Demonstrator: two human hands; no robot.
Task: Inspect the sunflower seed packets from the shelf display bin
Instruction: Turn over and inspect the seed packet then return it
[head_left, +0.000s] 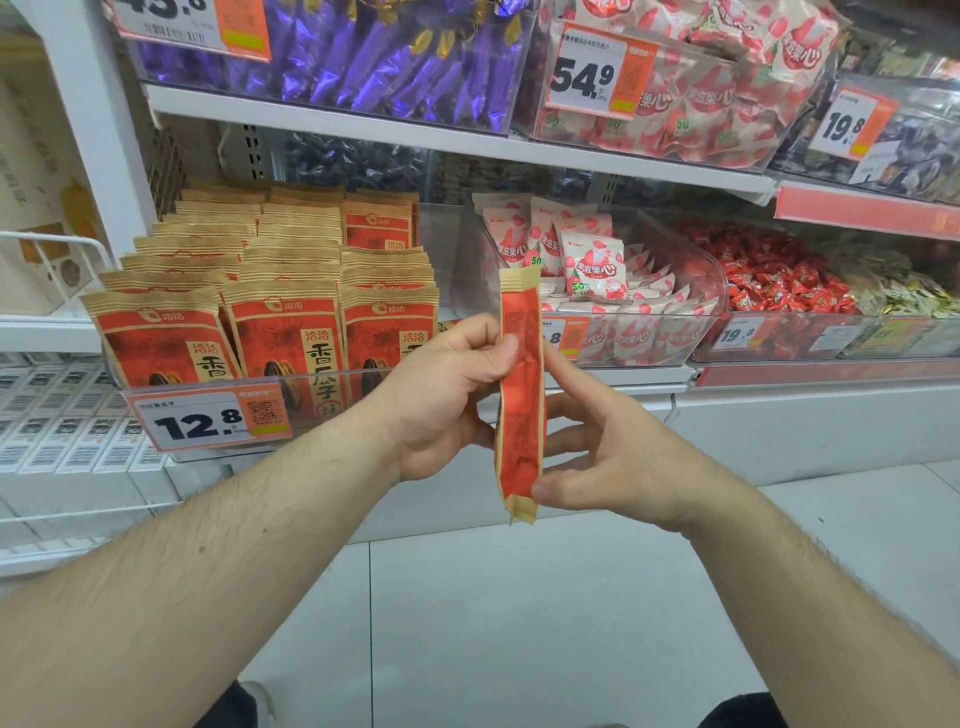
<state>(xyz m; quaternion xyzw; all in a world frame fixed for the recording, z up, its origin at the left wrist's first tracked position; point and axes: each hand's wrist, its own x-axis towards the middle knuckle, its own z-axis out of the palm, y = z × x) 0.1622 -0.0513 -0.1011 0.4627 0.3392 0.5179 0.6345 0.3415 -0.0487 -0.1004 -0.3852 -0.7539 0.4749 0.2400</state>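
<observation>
shelf (649, 375) behind hands, seed-packet bin (234, 384) left of them, candy bins (779, 338) right

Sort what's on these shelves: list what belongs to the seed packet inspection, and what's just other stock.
Part of the job:
- held sunflower seed packet, gripped by left hand and right hand
- sunflower seed packets in display bin

Just other stock:
- purple-wrapped sweets
- strawberry sweet packets
- red wrapped candies
</observation>
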